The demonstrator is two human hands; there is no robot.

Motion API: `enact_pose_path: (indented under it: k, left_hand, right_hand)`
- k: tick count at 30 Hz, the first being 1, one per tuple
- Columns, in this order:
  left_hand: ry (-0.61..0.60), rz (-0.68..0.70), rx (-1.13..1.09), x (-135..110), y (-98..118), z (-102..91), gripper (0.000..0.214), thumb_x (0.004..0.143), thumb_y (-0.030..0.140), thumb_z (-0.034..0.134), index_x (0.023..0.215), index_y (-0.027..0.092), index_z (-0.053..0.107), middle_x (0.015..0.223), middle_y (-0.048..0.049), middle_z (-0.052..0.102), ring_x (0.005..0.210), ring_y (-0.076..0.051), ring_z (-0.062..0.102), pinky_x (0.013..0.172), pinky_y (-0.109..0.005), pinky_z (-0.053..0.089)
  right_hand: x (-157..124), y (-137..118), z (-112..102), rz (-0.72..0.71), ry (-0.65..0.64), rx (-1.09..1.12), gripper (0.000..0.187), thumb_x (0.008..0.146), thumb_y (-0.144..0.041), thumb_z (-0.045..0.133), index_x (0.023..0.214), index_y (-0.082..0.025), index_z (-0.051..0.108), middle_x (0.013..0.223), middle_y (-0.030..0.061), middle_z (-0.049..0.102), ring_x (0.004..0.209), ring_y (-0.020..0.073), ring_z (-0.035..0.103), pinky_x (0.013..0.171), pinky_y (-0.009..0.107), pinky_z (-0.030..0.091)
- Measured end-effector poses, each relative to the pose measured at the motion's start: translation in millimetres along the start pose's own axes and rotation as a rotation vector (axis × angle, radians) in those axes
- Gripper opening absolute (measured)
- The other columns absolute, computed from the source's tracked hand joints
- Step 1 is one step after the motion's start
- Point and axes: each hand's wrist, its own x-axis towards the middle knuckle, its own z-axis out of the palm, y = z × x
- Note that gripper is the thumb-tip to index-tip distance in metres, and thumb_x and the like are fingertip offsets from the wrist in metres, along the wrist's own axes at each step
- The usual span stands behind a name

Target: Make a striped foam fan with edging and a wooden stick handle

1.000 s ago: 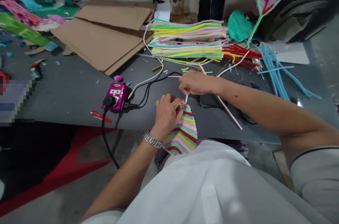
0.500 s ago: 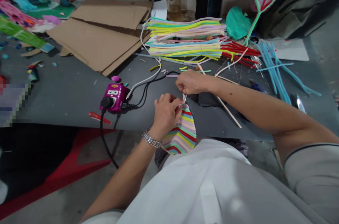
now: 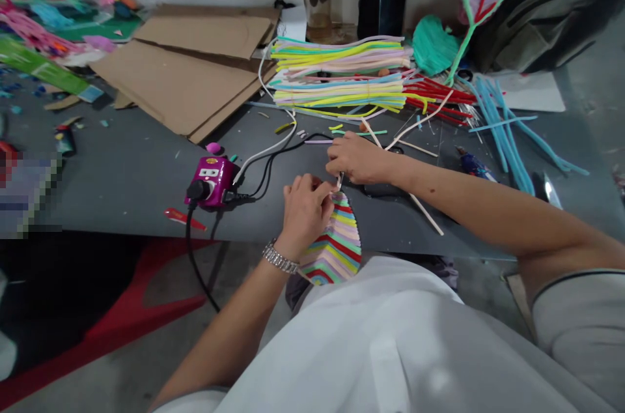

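While the left hand and right hand pinch its tip, the striped pipe-cleaner leaf runs down toward the white shirt. The left hand is nearer.

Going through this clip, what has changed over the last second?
The right hand has dropped slightly; it and the left hand remain at the tip of the striped pipe-cleaner panel, and nothing was let go. The bundled pipe cleaners stayed as they were.

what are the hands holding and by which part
The left hand grips a leaf-shaped panel of multicoloured striped pipe cleaners at its pointed top end; the right hand pinches a thin pale stem right at that tip.
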Motion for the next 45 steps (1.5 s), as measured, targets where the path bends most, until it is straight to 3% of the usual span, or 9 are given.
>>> enact_pose_path:
  k: [12, 20, 24, 26, 29, 31, 34, 40, 45]
  left_hand:
    - [0.018, -0.007, -0.017, 0, -1, 0.5, 0.025, 0.097, 0.022, 0.056, 0.111, 0.028, 0.075, 0.104, -0.0106, 0.061, 0.099, -0.030, 0.056, 0.082, -0.042, 0.040]
    - [0.090, -0.027, -0.120, -1, -5, 1.0, 0.026, 0.097, 0.023, 0.056, 0.106, 0.028, 0.081, 0.101, -0.0095, 0.067, 0.098, -0.028, 0.060, 0.084, -0.042, 0.041]
    - [0.107, -0.057, -0.306, 0, -9, -3.4, 0.028, 0.095, 0.020, 0.058, 0.110, 0.026, 0.080, 0.099, -0.0065, 0.074, 0.098, -0.025, 0.066, 0.089, -0.042, 0.046]
    - [0.148, -0.072, -0.427, 0, -12, -5.5, 0.029, 0.095, 0.021, 0.058, 0.116, 0.023, 0.078, 0.100, -0.0060, 0.076, 0.097, -0.023, 0.068, 0.089, -0.039, 0.050]
    - [0.243, -0.085, -0.556, -5, -18, -10.8, 0.029, 0.095, 0.024, 0.060, 0.118, 0.019, 0.076, 0.107, -0.0071, 0.076, 0.095, -0.019, 0.069, 0.086, -0.033, 0.054]
    - [0.298, -0.101, -0.555, -14, -22, -17.5, 0.028, 0.094, 0.024, 0.061, 0.116, 0.018, 0.077, 0.108, -0.0069, 0.076, 0.092, -0.018, 0.070, 0.083, -0.031, 0.055]
    - [0.361, -0.119, -0.493, -36, -24, -29.8, 0.027, 0.094, 0.021, 0.062, 0.115, 0.018, 0.077, 0.108, -0.0062, 0.076, 0.091, -0.017, 0.069, 0.079, -0.028, 0.055]
    - [0.366, -0.162, -0.298, -103, -23, -29.9, 0.031, 0.098, 0.015, 0.054, 0.119, 0.020, 0.075, 0.115, -0.0093, 0.072, 0.106, -0.021, 0.069, 0.092, -0.036, 0.058]
    - [0.250, 0.086, -0.048, -140, -19, -1.2, 0.052, 0.090, 0.007, 0.057, 0.137, 0.026, 0.067, 0.150, -0.0150, 0.058, 0.141, -0.035, 0.053, 0.113, -0.056, 0.048]
  right_hand:
    - [-19, 0, 15, 0.048, 0.136, -0.081, 0.026, 0.099, -0.014, 0.052, 0.093, -0.018, 0.076, 0.106, 0.0131, 0.070, 0.099, 0.0275, 0.049, 0.081, 0.040, 0.026]
    - [-30, -1, -3, 0.348, 0.314, 0.091, 0.023, 0.096, -0.019, 0.053, 0.104, -0.015, 0.075, 0.103, 0.0152, 0.072, 0.100, 0.0291, 0.055, 0.083, 0.039, 0.033]
    - [-65, -43, -11, 0.560, 0.392, 0.352, 0.020, 0.097, -0.020, 0.055, 0.106, -0.017, 0.073, 0.105, 0.0120, 0.077, 0.096, 0.0262, 0.065, 0.082, 0.035, 0.040]
    - [-85, -77, -10, 0.677, 0.284, 0.514, 0.018, 0.097, -0.023, 0.058, 0.104, -0.020, 0.074, 0.096, 0.0069, 0.079, 0.083, 0.0224, 0.068, 0.075, 0.032, 0.041]
    - [-109, -127, -5, 0.753, -0.022, 0.741, 0.017, 0.098, -0.029, 0.061, 0.091, -0.021, 0.075, 0.083, 0.0032, 0.079, 0.074, 0.0194, 0.069, 0.068, 0.029, 0.040]
    - [-117, -150, -2, 0.769, -0.173, 0.810, 0.021, 0.099, -0.033, 0.062, 0.090, -0.021, 0.077, 0.086, 0.0039, 0.081, 0.079, 0.0200, 0.072, 0.069, 0.029, 0.041]
    - [-121, -168, 3, 0.805, -0.215, 0.833, 0.021, 0.100, -0.034, 0.061, 0.098, -0.022, 0.078, 0.097, 0.0048, 0.083, 0.088, 0.0215, 0.075, 0.073, 0.029, 0.043]
    - [-119, -179, 24, 0.841, 0.001, 0.997, 0.021, 0.098, -0.034, 0.060, 0.106, -0.021, 0.075, 0.101, 0.0070, 0.083, 0.091, 0.0239, 0.077, 0.078, 0.033, 0.050]
    - [-114, -185, 47, 0.871, 0.232, 1.524, 0.024, 0.089, -0.031, 0.066, 0.110, -0.021, 0.064, 0.091, 0.0062, 0.083, 0.082, 0.0208, 0.077, 0.074, 0.032, 0.056]
